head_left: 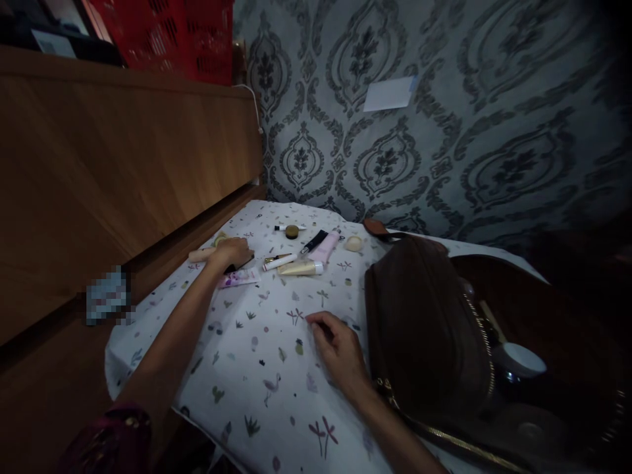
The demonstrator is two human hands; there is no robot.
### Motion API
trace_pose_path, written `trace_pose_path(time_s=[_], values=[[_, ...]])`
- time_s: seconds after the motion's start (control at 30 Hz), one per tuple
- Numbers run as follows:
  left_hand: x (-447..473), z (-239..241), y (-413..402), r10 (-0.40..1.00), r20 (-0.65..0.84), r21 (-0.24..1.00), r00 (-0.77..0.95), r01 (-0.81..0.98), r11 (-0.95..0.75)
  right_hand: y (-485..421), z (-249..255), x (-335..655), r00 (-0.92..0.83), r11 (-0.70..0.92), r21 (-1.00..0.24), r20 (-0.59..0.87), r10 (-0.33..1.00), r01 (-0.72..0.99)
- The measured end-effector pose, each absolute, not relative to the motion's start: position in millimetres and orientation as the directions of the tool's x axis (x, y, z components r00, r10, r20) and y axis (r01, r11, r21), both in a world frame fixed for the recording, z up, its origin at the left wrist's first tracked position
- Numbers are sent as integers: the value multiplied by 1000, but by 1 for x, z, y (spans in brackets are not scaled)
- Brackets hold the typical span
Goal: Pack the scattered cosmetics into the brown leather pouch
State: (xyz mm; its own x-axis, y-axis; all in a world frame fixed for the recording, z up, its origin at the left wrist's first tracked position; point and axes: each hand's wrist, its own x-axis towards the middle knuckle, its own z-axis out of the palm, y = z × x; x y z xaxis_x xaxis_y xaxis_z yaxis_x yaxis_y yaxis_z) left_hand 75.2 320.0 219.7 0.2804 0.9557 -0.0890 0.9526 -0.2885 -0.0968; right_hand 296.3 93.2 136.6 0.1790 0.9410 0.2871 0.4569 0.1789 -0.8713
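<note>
Several small tubes and sticks lie at the centre and left of centre of the frame, on a desk (276, 368) under a printed white cloth. Among them, a purple-and-white tube (241, 277) lies just below the person's left hand (232, 253); a peach-coloured item (201, 255) shows at that hand's left. The left hand is bent palm down, and whether it grips anything cannot be told. Rightward lie a white stick (279, 262), a cream tube (299, 268) and a pink tube (326, 245), with a round jar (291, 232) above. Lower, right of centre, the right hand (338, 349) curls loosely, a narrow gap between thumb and forefinger. An unzipped brown bag (409, 309) fills the lower right. Wooden furniture (123, 131) stands at left, a red basket (168, 39) on top; patterned wallpaper (301, 158) covers the upper right.
</note>
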Motion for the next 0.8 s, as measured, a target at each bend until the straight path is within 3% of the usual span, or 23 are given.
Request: trace_pose_path(time_s=[0.23, 0.43, 0.57, 0.67, 0.8], values=[[110, 209, 308, 861, 78, -139, 502, 861, -490, 92, 140, 297, 178, 175, -873, 282, 943, 456], [170, 189, 293, 563, 170, -153, 809, 586, -796, 94, 138, 296, 182, 175, -870, 285, 941, 462], [190, 183, 287, 427, 205, -166, 880, 462, -871, 94, 136, 295, 182, 185, -872, 294, 939, 454], [187, 184, 285, 421, 230, -103, 877, 452, -886, 93, 137, 295, 180, 178, -867, 289, 940, 466], [162, 193, 296, 616, 268, 63, 741, 624, -779, 93, 136, 294, 173, 197, -869, 303, 937, 454]])
